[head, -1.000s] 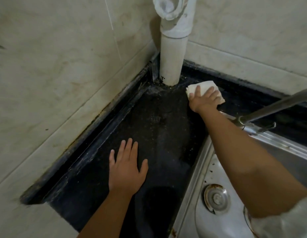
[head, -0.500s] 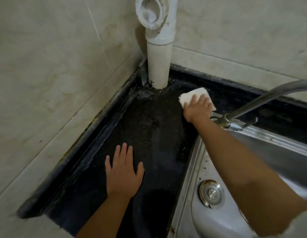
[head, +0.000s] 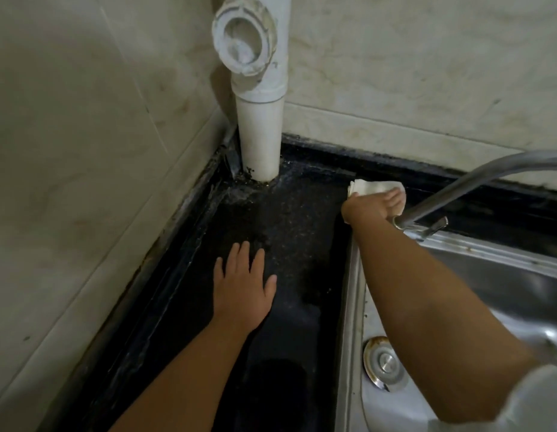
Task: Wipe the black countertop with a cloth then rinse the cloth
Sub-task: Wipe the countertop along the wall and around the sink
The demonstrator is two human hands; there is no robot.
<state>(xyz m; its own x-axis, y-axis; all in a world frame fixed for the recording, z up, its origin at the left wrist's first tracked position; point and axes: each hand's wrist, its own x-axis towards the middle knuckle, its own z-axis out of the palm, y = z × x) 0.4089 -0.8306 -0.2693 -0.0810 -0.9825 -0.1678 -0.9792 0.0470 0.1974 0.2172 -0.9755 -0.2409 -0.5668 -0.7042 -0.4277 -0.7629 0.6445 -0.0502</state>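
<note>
A white plastic drain pipe (head: 261, 141) stands upright in the tiled corner, and a curved metal tap spout (head: 476, 185) slants above the stainless steel sink (head: 501, 275), crossing just in front of the right hand (head: 372, 205). A round metal drain plug (head: 384, 363) sits in the basin. On the speckled black countertop (head: 289, 219), the folded white cloth (head: 369, 186) lies at the back edge under the right hand, whose fingers seem curled over it. The left hand (head: 244, 288) rests flat, fingers spread, well apart from the cloth.
</note>
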